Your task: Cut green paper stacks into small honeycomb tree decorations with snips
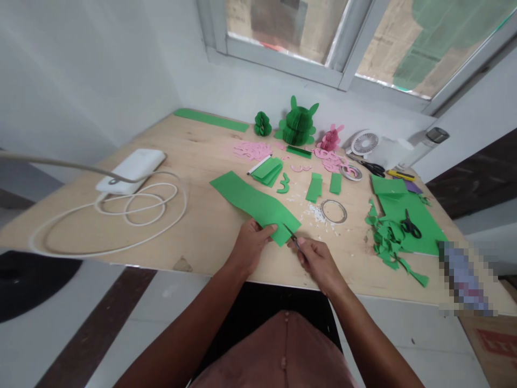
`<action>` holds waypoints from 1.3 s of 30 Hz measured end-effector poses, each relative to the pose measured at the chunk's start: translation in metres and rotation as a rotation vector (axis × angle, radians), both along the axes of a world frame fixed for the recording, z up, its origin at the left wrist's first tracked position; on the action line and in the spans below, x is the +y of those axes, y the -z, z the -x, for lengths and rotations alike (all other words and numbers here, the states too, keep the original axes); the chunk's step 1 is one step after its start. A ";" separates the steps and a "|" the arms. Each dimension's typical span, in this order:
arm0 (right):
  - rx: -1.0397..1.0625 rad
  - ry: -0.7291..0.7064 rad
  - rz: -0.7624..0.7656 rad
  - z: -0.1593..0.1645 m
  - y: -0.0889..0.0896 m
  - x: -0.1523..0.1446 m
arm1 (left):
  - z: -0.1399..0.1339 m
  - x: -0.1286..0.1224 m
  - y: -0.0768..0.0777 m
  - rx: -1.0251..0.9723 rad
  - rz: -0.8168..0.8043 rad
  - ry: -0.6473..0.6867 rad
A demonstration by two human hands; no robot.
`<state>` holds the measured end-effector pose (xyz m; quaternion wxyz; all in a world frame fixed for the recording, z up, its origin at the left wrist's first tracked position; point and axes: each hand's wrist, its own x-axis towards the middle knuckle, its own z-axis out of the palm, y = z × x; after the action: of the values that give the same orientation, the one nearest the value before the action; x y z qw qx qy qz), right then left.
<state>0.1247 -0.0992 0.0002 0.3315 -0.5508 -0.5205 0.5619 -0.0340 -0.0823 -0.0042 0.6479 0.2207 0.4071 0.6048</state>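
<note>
My left hand (pixel 250 243) pinches the near edge of a long green paper strip (pixel 255 200), thumb on top. The strip slants from upper left to lower right above the wooden table. In my right hand (pixel 317 258) is a pair of scissors (pixel 291 233), its dark blade lying over the strip's right end. The scissor handles are mostly hidden by my fingers. Just beyond the strip lie a stack of green paper pieces (pixel 266 171), a curvy green cutout (pixel 284 184) and small green rectangles (pixel 314 187). A roll of tape (pixel 334 212) lies right of the strip among white paper bits.
Green paper figures (pixel 299 126) and a pink one (pixel 330 138) stand by the wall, near a small fan (pixel 364 143). Green scraps (pixel 388 237) and black scissors (pixel 410 224) lie at right. A white power bank (pixel 131 171) with a looped cable (pixel 151 236) occupies the left.
</note>
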 end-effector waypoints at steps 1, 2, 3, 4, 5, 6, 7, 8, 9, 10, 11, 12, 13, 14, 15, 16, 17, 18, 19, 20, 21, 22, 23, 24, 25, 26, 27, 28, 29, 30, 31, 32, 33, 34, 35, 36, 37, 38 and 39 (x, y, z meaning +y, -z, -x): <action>-0.002 0.000 -0.005 0.001 -0.001 0.000 | 0.000 0.000 0.000 -0.001 -0.001 0.001; -0.003 -0.001 -0.010 0.001 -0.001 0.000 | 0.000 0.000 0.000 -0.003 0.000 0.003; -0.006 -0.002 -0.015 0.001 -0.002 -0.001 | 0.000 0.000 -0.001 -0.004 0.002 0.004; -0.011 -0.001 -0.020 0.002 -0.002 -0.001 | 0.000 0.000 -0.001 -0.004 0.005 0.003; -0.016 -0.001 -0.025 0.002 -0.002 -0.001 | 0.000 -0.001 -0.002 -0.002 0.009 0.002; -0.019 -0.001 -0.027 0.002 -0.001 -0.001 | 0.000 -0.001 -0.002 0.002 0.012 0.003; -0.020 0.000 -0.031 0.002 -0.001 -0.001 | 0.000 -0.001 -0.003 0.003 0.012 0.004; -0.021 0.001 -0.035 0.002 -0.001 -0.001 | 0.000 -0.001 -0.003 0.005 0.011 0.004; -0.019 0.002 -0.037 0.002 0.000 -0.001 | 0.000 -0.001 -0.004 0.005 0.010 0.004; -0.016 0.002 -0.038 0.002 0.000 -0.001 | 0.000 -0.001 -0.004 0.004 0.007 0.003; -0.016 0.002 -0.040 0.002 0.000 -0.001 | 0.000 -0.001 -0.004 0.003 0.005 0.001; -0.017 0.004 -0.043 0.003 0.000 -0.001 | 0.000 -0.001 -0.004 0.001 0.004 -0.002; -0.019 0.007 -0.048 0.003 0.001 -0.001 | 0.000 -0.002 -0.004 -0.001 0.005 -0.004; -0.021 0.011 -0.052 0.003 0.001 -0.001 | 0.000 -0.002 -0.004 -0.003 0.007 -0.005; -0.022 0.015 -0.053 0.003 0.001 -0.002 | 0.000 -0.002 -0.003 -0.005 0.009 -0.004; -0.022 0.018 -0.052 0.003 0.001 -0.002 | 0.000 -0.002 -0.003 -0.005 0.010 -0.002; -0.020 0.020 -0.048 0.003 0.001 -0.002 | 0.000 -0.002 -0.003 -0.005 0.009 0.000; -0.019 0.020 -0.045 0.003 0.001 -0.002 | 0.000 -0.002 -0.003 -0.004 0.007 0.001; -0.021 0.020 -0.044 0.003 0.002 -0.002 | 0.000 -0.002 -0.002 -0.002 0.007 0.000; -0.026 0.023 -0.048 0.003 0.002 -0.003 | 0.000 -0.002 -0.002 0.000 0.006 -0.002; -0.033 0.026 -0.056 0.003 0.002 -0.003 | 0.000 -0.002 -0.002 0.002 0.006 -0.005; -0.042 0.031 -0.065 0.004 0.003 -0.003 | 0.000 -0.002 -0.002 0.002 0.007 -0.007; -0.053 0.035 -0.072 0.004 0.003 -0.003 | 0.000 -0.002 -0.002 0.000 0.008 -0.008; -0.061 0.040 -0.075 0.004 0.004 -0.003 | 0.000 -0.002 -0.002 -0.004 0.009 -0.005; -0.067 0.045 -0.075 0.004 0.004 -0.003 | 0.000 -0.002 -0.002 -0.009 0.011 -0.002; -0.071 0.050 -0.074 0.005 0.004 -0.003 | 0.000 -0.002 -0.002 -0.014 0.014 0.002; -0.075 0.055 -0.075 0.005 0.004 -0.003 | 0.001 -0.003 -0.002 -0.017 0.019 0.004; -0.079 0.058 -0.081 0.005 0.004 -0.003 | 0.001 -0.003 -0.003 -0.019 0.022 0.006; -0.084 0.061 -0.089 0.006 0.004 -0.003 | 0.001 -0.003 -0.003 -0.020 0.024 0.007; -0.090 0.063 -0.099 0.006 0.004 -0.004 | 0.001 -0.003 -0.003 -0.021 0.023 0.006; -0.098 0.063 -0.107 0.007 0.003 -0.004 | 0.001 -0.003 -0.003 -0.022 0.021 0.004; -0.104 0.064 -0.112 0.007 0.003 -0.004 | 0.001 -0.002 -0.003 -0.023 0.020 0.002; -0.109 0.066 -0.116 0.007 0.002 -0.005 | 0.001 -0.002 -0.003 -0.025 0.020 0.001; -0.112 0.070 -0.122 0.007 0.002 -0.005 | 0.001 -0.002 -0.003 -0.026 0.021 0.002; -0.115 0.076 -0.131 0.008 0.002 -0.005 | 0.001 -0.002 -0.003 -0.026 0.022 0.005; -0.118 0.083 -0.140 0.008 0.002 -0.005 | 0.001 -0.002 -0.003 -0.024 0.024 0.008; -0.122 0.089 -0.148 0.008 0.002 -0.005 | 0.001 -0.003 -0.004 -0.020 0.024 0.010; -0.127 0.093 -0.157 0.008 0.003 -0.005 | 0.001 -0.003 -0.004 -0.015 0.025 0.009; -0.133 0.095 -0.164 0.007 0.004 -0.005 | 0.001 -0.003 -0.005 -0.012 0.026 0.005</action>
<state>0.1172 -0.1039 -0.0035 0.3669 -0.5819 -0.5588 0.4632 -0.0345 -0.0852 0.0009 0.6546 0.2096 0.4106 0.5992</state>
